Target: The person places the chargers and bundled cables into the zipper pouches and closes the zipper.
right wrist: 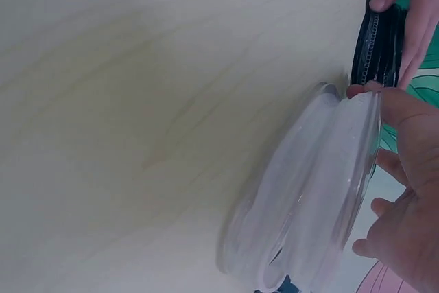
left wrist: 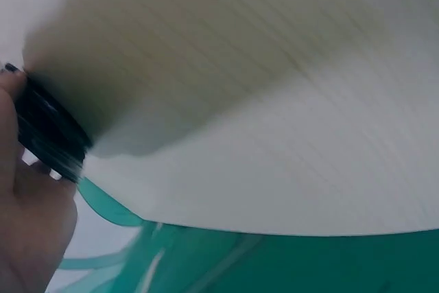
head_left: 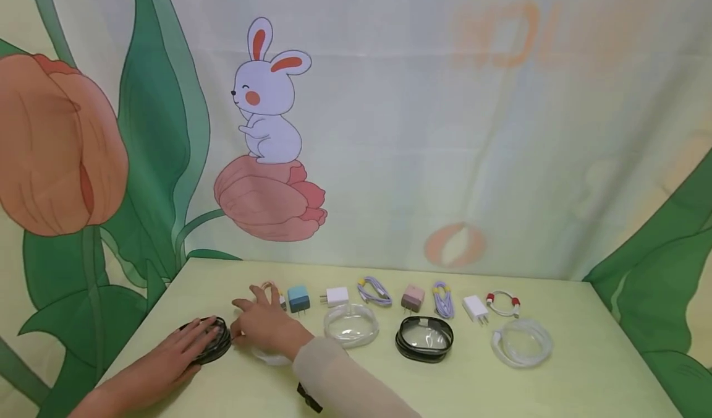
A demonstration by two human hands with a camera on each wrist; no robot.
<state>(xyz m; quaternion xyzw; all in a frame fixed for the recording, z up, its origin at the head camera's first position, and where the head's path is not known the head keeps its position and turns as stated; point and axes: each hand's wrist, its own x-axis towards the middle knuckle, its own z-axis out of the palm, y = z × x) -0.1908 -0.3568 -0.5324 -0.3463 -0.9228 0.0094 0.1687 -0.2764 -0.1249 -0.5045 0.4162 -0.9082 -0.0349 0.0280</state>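
Observation:
At the table's left side, a round see-through zipper pouch with black trim (head_left: 221, 344) lies under my left hand (head_left: 177, 353). The right wrist view shows that black-trimmed pouch (right wrist: 374, 49) between the left thumb and fingers, its zipper teeth facing the camera. My right hand (head_left: 272, 326) reaches across from the right. Its thumb and forefinger pinch together at the near edge of the black pouch, while the other fingers spread apart. Whatever sits between those fingertips is hidden. Below the right palm, a clear round pouch with white trim (right wrist: 309, 176) is partly covered.
Farther right lie a clear pouch (head_left: 350, 330), a second black-trimmed pouch (head_left: 424, 355) and another clear pouch (head_left: 521, 347). Behind them run a blue charger (head_left: 298, 298), white charger (head_left: 337, 297), pink charger (head_left: 413, 298) and several coiled cables, including a purple cable (head_left: 375, 291). A printed curtain backs the table.

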